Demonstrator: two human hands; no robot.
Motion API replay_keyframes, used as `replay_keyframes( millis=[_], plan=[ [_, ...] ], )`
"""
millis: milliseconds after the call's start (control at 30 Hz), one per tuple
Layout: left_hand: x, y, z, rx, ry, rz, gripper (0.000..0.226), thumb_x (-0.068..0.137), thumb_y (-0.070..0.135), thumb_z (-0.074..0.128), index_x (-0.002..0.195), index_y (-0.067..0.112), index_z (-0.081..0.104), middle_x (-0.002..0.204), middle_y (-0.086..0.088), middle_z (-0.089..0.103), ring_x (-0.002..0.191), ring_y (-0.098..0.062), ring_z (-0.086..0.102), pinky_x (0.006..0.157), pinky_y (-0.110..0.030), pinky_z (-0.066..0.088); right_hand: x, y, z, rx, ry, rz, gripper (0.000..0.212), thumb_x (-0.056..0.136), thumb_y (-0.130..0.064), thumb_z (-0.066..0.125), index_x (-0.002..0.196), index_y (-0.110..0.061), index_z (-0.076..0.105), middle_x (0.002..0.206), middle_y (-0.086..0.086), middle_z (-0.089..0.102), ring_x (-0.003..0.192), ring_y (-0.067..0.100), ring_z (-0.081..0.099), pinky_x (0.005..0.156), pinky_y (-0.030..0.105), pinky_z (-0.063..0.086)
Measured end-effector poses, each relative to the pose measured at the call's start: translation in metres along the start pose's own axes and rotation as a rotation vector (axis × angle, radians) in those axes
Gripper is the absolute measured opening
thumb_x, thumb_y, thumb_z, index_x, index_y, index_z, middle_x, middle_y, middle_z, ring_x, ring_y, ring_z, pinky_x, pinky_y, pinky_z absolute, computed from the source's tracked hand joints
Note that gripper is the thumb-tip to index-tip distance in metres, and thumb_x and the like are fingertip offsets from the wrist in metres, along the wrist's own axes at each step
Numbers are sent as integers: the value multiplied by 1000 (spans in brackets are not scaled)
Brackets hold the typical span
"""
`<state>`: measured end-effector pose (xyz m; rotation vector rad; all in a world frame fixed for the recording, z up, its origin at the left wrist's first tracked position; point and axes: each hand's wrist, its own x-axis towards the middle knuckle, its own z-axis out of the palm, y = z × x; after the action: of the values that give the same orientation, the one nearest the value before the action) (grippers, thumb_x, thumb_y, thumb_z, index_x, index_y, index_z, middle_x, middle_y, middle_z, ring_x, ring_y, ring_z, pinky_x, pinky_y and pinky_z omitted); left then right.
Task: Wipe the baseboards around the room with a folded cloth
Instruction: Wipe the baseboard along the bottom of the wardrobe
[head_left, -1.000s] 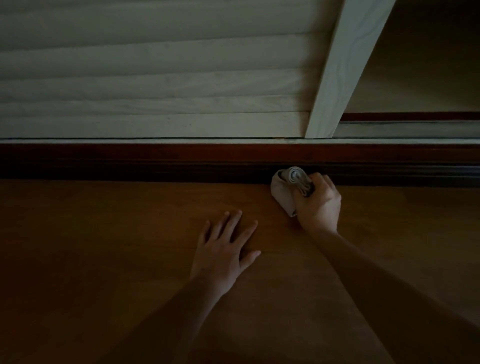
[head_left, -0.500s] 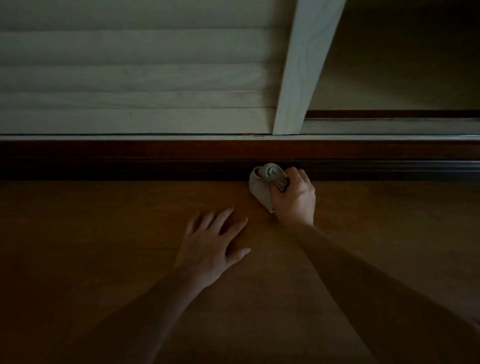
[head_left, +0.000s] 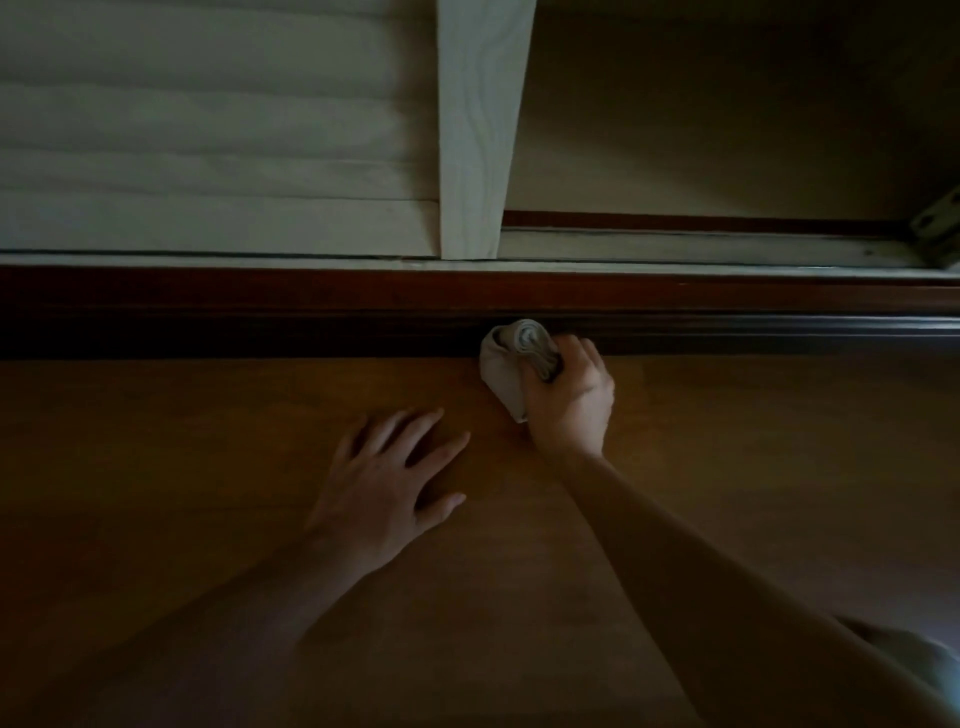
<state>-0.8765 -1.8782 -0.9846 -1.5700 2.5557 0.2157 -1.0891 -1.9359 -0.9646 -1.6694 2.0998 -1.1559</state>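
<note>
**Cloth (head_left: 506, 366) on the dark baseboard (head_left: 260, 325)**

Grips the folded cloth in the right hand (head_left: 571, 402), with fingers curled tight round the rolled end. Pushes it against the dark brown baseboard, low down, right at the edge of the floor (head_left: 156, 467). Shows pale grey folds at the top of the fist, like a small roll. Leaves a flat corner of the cloth sticking out to the left of the fist, down over the floor.

Lays the left hand (head_left: 384, 493) flat on the brown wooden floor, palm down, fingers straight and spread apart, with nothing in it. Near the right hand, a bit lower and to the left, not touching the cloth. Bare arms up from the bottom of the view.

Above the baseboard, a thin pale strip (head_left: 208, 258) all the way across. Over that, on the left, a pale door (head_left: 208, 130) with flat slats. Next to the slats, a pale wooden post (head_left: 483, 130) with wavy grain, leaning in the view. To the right of the post, a dim open space with a pale track (head_left: 675, 248) along its bottom. At the far right edge, a small metal bracket (head_left: 941, 228). In the bottom right corner, something pale and blurry (head_left: 914, 657), too unclear to name. Dim light everywhere.
</note>
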Motion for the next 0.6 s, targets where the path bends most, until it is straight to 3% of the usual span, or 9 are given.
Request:
replay_keyframes(
  millis=[167,367,467,600],
  plan=[
    [0,2,-4,-9,-2,-1,70,92,74,10,154,47,27,165,5,22,150,-24,21,118,-55,21,1,4,-2,46,67,63,17,83,-20,71,92,-7,64,89,2,61,77,12,53,66,27,41],
    [0,0,-1,-13,10,-4,69,92,75,11,154,48,24,165,7,21,149,-22,19,118,-52,20,-3,-10,11,55,12,75,19,83,-27,71,95,-12,66,92,-3,61,79,8,52,65,25,40],
    [0,1,0,-7,8,0,70,91,75,10,154,47,23,165,7,20,150,-22,16,118,-52,20,-3,-2,6,56,78,147,17,84,-25,70,91,-10,63,87,-5,57,78,11,53,66,26,40],
    [5,11,-6,-39,3,-57,68,92,74,14,151,46,31,160,4,30,144,-27,27,114,-54,26,-6,-13,12,43,48,103,17,84,-23,70,91,-9,63,90,-1,60,77,14,55,63,28,43]
  ],
)
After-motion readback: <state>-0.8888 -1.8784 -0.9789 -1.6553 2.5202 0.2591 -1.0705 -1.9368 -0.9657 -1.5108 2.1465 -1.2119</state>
